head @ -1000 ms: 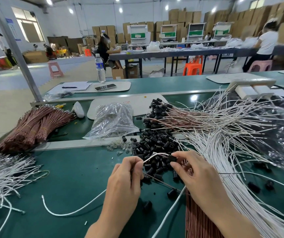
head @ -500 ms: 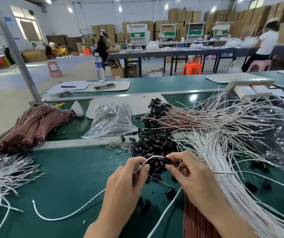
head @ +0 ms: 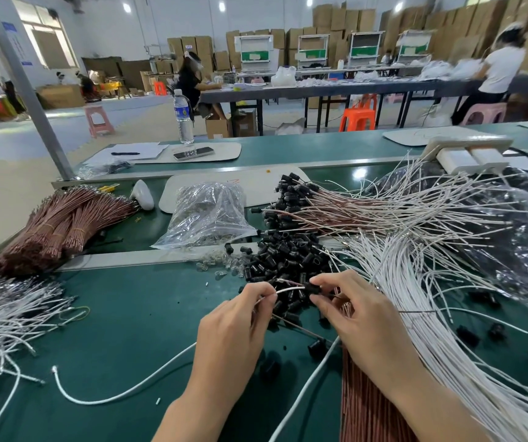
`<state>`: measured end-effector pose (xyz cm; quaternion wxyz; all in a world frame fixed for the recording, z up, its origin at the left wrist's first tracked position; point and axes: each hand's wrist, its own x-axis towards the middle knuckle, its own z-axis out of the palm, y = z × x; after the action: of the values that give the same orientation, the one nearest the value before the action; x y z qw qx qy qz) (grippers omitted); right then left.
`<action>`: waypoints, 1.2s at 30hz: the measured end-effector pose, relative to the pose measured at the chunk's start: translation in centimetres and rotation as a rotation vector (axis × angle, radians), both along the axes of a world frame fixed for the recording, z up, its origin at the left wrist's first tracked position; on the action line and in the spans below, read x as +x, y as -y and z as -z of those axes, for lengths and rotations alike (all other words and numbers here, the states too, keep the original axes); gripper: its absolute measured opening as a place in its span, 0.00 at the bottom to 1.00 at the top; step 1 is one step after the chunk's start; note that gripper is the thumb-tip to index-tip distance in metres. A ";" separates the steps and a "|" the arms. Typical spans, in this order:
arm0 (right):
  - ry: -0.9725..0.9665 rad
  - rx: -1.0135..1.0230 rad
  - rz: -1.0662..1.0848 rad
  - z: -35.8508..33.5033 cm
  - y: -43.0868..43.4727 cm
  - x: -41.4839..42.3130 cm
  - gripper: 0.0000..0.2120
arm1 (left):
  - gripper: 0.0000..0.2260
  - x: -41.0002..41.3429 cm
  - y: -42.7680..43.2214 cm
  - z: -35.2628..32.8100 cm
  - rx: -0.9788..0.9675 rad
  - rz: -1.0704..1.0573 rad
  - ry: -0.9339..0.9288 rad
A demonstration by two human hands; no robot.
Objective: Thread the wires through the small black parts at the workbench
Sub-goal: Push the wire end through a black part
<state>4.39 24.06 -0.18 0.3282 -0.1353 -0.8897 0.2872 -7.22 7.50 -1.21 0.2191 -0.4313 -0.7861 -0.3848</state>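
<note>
Pinching a thin white wire in the curled fingertips of the left hand and gripping a small black part, stubby and cylindrical, in the right hand, with the wire reaching to the part just above the smooth green tabletop. Just beyond, heaped loose, a pile of matte black parts; to the right, fanned in long smooth strands, white wires. Far left, banded bundles of coppery brown wires, then a crinkled clear plastic bag between bundles and pile.

Bare green bench lies open at near left; black parts, white wires crowd ahead and right.
</note>
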 end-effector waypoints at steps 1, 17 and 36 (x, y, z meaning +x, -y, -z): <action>0.001 -0.001 -0.006 0.0 0.0 0.0 0.11 | 0.00 0.0 0.0 0.0 -0.002 0.002 0.012; 0.025 0.015 -0.038 0.6 -0.3 -0.2 0.11 | 0.05 -0.1 0.2 0.6 -0.008 0.123 0.143; -0.020 -0.171 -0.118 0.4 -0.4 -0.4 0.13 | 0.03 -0.1 0.2 0.8 -0.010 0.187 0.239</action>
<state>3.97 24.44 -0.60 0.3067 -0.1073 -0.8651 0.3821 -7.35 7.32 -2.05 0.0850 -0.4549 -0.7650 -0.4479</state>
